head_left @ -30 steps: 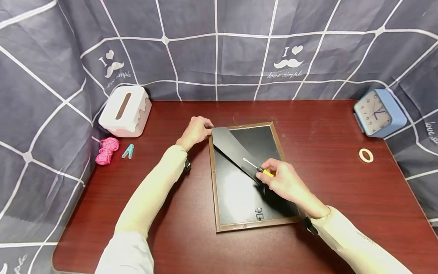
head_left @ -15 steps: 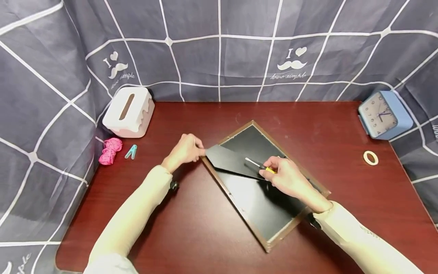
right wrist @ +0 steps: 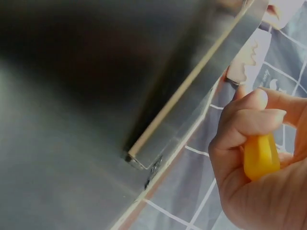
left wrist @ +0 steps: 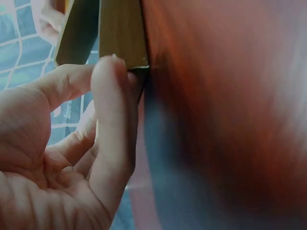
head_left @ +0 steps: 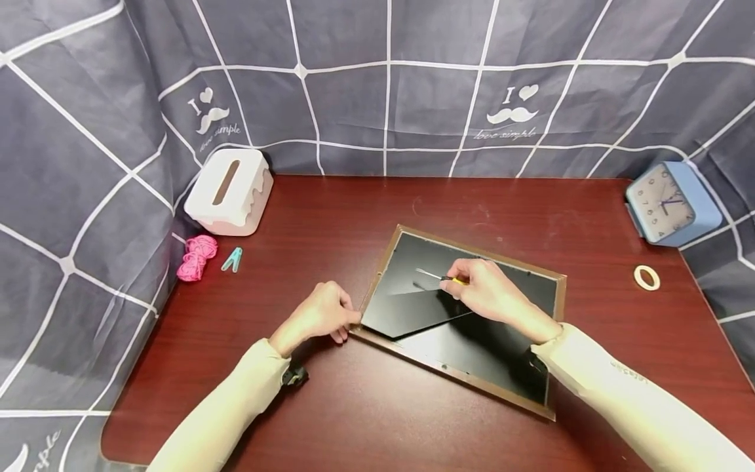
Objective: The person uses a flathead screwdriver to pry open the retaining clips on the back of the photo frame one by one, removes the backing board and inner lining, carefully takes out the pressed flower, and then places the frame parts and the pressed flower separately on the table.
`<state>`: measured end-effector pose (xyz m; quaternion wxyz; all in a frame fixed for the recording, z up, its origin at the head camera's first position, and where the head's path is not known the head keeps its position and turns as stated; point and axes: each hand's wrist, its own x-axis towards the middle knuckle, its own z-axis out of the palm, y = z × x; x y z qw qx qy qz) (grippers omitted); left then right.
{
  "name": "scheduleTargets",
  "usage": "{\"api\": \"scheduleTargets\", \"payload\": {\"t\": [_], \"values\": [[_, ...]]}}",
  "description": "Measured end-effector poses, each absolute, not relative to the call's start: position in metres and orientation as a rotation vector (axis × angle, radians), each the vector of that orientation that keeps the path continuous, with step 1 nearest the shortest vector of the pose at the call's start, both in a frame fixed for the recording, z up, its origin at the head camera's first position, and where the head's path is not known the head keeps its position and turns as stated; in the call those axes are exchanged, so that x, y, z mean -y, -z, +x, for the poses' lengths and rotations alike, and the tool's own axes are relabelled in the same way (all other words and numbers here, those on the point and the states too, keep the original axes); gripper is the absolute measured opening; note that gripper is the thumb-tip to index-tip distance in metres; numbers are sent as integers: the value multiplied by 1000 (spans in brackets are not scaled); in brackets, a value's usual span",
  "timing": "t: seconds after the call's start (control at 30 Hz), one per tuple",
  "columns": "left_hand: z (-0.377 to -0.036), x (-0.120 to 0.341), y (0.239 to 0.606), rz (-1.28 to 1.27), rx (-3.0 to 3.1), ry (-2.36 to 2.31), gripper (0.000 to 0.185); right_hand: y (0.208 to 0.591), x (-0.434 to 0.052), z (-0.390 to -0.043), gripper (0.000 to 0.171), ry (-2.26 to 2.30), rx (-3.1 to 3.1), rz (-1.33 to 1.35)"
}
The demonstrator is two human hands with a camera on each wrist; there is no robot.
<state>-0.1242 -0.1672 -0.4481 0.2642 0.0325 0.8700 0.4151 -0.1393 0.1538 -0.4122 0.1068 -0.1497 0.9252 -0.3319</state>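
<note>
A picture frame [head_left: 448, 373] with a brown edge and a black backing lies back side up on the table, turned at an angle. Its black stand leg [head_left: 407, 313] slants across the backing. My left hand [head_left: 323, 311] pinches the frame's near-left corner; in the left wrist view the thumb and a finger meet at that brown corner [left wrist: 122, 38]. Above the backing, my right hand [head_left: 486, 290] holds a screwdriver [head_left: 433, 274], its metal shaft pointing left. In the right wrist view the yellow handle [right wrist: 261, 158] sits between curled fingers.
A tissue box [head_left: 230, 190], pink yarn [head_left: 197, 257] and a teal clip [head_left: 232, 259] lie at the left. At the right are a blue clock [head_left: 672, 203] and a cream ring [head_left: 647, 277]. A grey gridded curtain [head_left: 425, 105] hangs behind the table [head_left: 330, 216].
The frame has turned counterclockwise on the table, its held corner coming nearer. My left hand moved toward the table's front with that corner. The right hand still holds the screwdriver over it.
</note>
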Motion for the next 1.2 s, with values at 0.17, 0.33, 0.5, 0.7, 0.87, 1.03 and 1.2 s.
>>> {"api": "scheduleTargets", "payload": {"t": [0.17, 0.33, 0.5, 0.7, 0.87, 1.03, 1.2], "values": [[-106, 161, 445, 69, -2331, -1086, 31, 420, -146, -151, 12, 961, -2707, -538], [-92, 155, 444, 47, -2341, -1078, 33, 464, -147, -174, 12, 943, -2708, -587], [-76, 151, 444, 13, -2305, -1108, 32, 487, -142, -188, 12, 921, -2693, -596], [-60, 147, 451, -53, -2211, -1179, 31, 465, -126, -181, 10, 910, -2647, -632], [-67, 144, 453, -27, -2207, -1170, 29, 442, -121, -174, 10, 908, -2583, -639], [-99, 138, 452, 125, -2402, -1175, 27, 438, -118, -174, 12, 887, -2610, -623], [-116, 132, 455, 133, -2438, -1135, 42, 445, -116, -178, 13, 888, -2589, -644]]}}
